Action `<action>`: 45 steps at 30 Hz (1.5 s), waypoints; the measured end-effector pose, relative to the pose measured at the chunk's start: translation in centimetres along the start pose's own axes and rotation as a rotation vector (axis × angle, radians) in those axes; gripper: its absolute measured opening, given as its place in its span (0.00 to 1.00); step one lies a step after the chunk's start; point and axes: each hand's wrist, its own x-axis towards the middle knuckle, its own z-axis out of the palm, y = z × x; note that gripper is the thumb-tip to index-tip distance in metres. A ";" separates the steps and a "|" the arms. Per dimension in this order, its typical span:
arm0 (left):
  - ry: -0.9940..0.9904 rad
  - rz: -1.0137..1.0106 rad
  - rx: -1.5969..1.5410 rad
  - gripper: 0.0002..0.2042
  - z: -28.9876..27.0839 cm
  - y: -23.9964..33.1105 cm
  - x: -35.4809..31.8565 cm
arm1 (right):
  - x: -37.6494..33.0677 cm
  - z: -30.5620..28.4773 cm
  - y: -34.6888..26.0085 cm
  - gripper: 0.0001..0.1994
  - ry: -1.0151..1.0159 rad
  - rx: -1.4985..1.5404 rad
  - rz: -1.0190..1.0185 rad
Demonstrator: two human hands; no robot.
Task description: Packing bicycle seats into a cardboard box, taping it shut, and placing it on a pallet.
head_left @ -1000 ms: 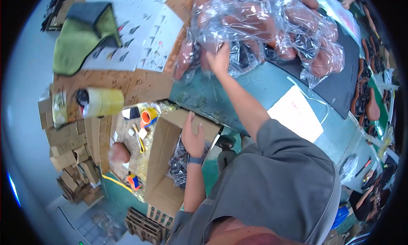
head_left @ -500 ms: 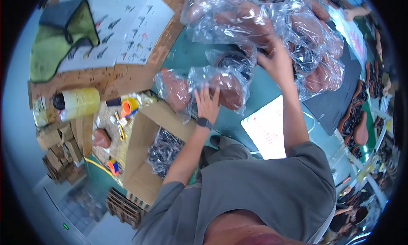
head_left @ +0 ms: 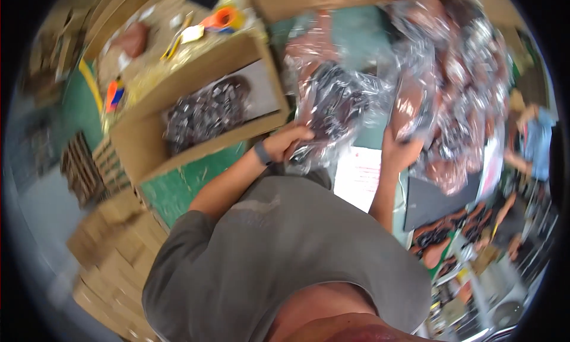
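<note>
My left hand [head_left: 284,142] is closed on the near edge of a plastic-wrapped bicycle saddle [head_left: 332,105], its black underside turned up. The clear film crinkles around it. Further right, my right hand [head_left: 402,152] is wrapped round the near end of another bagged saddle [head_left: 411,102], brown side showing; part of the grip is hidden by the film. Left of my left hand stands an open cardboard box [head_left: 199,57], tilted in view, with bagged dark saddles [head_left: 208,112] lying along its bottom.
More bagged brown saddles [head_left: 460,99] are piled at the right, beside a black board [head_left: 442,199]. A printed sheet [head_left: 358,175] lies near my body. Orange tape [head_left: 225,17] and an unwrapped saddle [head_left: 133,39] sit beyond the box. Other people work at far right.
My view has swung left toward the box. Both hands have come nearer my body; the left, earlier lying flat on a bagged saddle, now grips one, and the right has closed on another.
</note>
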 end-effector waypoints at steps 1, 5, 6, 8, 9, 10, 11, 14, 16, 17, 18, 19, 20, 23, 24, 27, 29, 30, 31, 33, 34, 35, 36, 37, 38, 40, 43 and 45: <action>-0.010 0.032 -0.044 0.30 -2.1 -0.6 -4.6 | -4.5 -0.2 -1.1 0.26 -0.089 0.005 0.042; 0.235 0.075 0.387 0.29 -10.7 2.0 -18.3 | -21.4 4.7 2.9 0.23 -0.382 -0.112 -0.238; 0.219 0.077 0.516 0.30 -14.6 3.1 -20.3 | -23.6 5.9 1.6 0.24 -0.381 -0.135 -0.254; 0.381 0.126 0.768 0.31 -21.3 5.9 -21.9 | -24.2 6.2 0.6 0.25 -0.860 -0.229 -0.253; 0.475 0.274 1.109 0.32 -24.0 7.2 -21.4 | -24.0 5.8 -1.0 0.25 -0.858 -0.244 -0.259; 0.572 0.436 1.446 0.33 -26.8 8.9 -20.4 | -22.9 5.7 -3.2 0.26 -0.772 -0.054 -0.209; 0.542 0.225 1.608 0.34 -30.1 10.6 -18.3 | -22.0 5.8 -5.1 0.27 -0.684 0.133 -0.163; 0.145 -0.241 2.179 0.31 -37.4 13.4 -6.7 | -21.5 10.7 -4.8 0.32 -0.349 0.182 0.314; -0.269 -0.579 2.528 0.29 -39.6 13.5 1.2 | -19.8 14.6 -7.6 0.35 -0.766 0.054 0.332; -0.230 -0.444 2.561 0.23 -39.8 12.4 4.4 | -20.4 16.4 -7.9 0.38 -0.820 -0.057 0.144; -0.184 -0.316 2.588 0.17 -40.4 11.7 6.7 | -21.6 18.0 -7.9 0.41 -0.824 -0.098 0.024; -0.205 -0.287 2.573 0.17 -40.6 11.0 8.9 | -23.0 19.1 -7.6 0.44 -0.813 -0.109 -0.051; -0.155 -0.334 2.640 0.21 -40.6 10.0 10.6 | -24.7 20.2 -7.5 0.45 -0.818 -0.224 -0.057; 0.320 -0.064 2.389 0.24 -43.3 7.9 12.5 | -29.3 25.7 -3.3 0.36 -0.823 -0.021 -0.029; 0.638 0.179 2.010 0.24 -45.5 6.9 11.9 | -30.5 27.3 -3.3 0.32 -0.819 0.239 0.269; 0.677 0.352 1.845 0.25 -45.0 3.4 8.7 | -30.1 28.1 -1.7 0.21 -0.791 0.371 0.047; 0.687 0.403 1.625 0.27 -42.7 1.8 3.5 | -29.7 25.3 -2.3 0.16 -0.774 0.169 -0.049; 0.683 0.387 1.492 0.28 -39.2 2.6 -0.3 | -28.4 24.4 -2.2 0.12 -0.757 -0.022 -0.191; 0.867 0.489 1.466 0.27 -35.2 2.9 -3.8 | -27.1 24.5 -2.1 0.12 -0.725 -0.026 -0.159; 1.092 0.693 1.297 0.25 -29.3 2.3 -10.7 | -26.8 24.2 -2.0 0.08 -0.809 -0.096 -0.141; 1.133 0.786 1.148 0.24 -26.7 1.3 -12.4 | -26.8 24.2 -2.2 0.08 -0.808 -0.084 -0.126; 1.137 0.783 1.166 0.24 -25.1 0.4 -13.1 | -26.2 25.0 -2.9 0.08 -0.798 -0.033 -0.139; 1.117 0.797 1.286 0.24 -23.8 -1.1 -14.1 | -26.2 25.2 -3.5 0.08 -0.798 0.014 -0.147; 1.090 0.798 1.407 0.24 -22.4 -2.6 -15.2 | -26.2 25.0 -3.9 0.07 -0.780 0.016 -0.152; 1.093 0.771 1.422 0.24 -20.6 -3.3 -15.7 | -26.1 25.1 -4.1 0.07 -0.763 0.018 -0.161; 1.045 0.939 1.674 0.24 -17.1 -4.8 -16.0 | -26.7 25.1 -3.8 0.07 -0.717 0.016 -0.159; 1.013 0.925 1.619 0.23 -14.0 -10.4 -17.7 | -26.9 24.0 -3.2 0.08 -0.696 0.022 -0.182; 1.058 0.776 1.483 0.23 -14.0 -15.2 -18.6 | -27.1 24.1 -2.7 0.08 -0.704 0.031 -0.181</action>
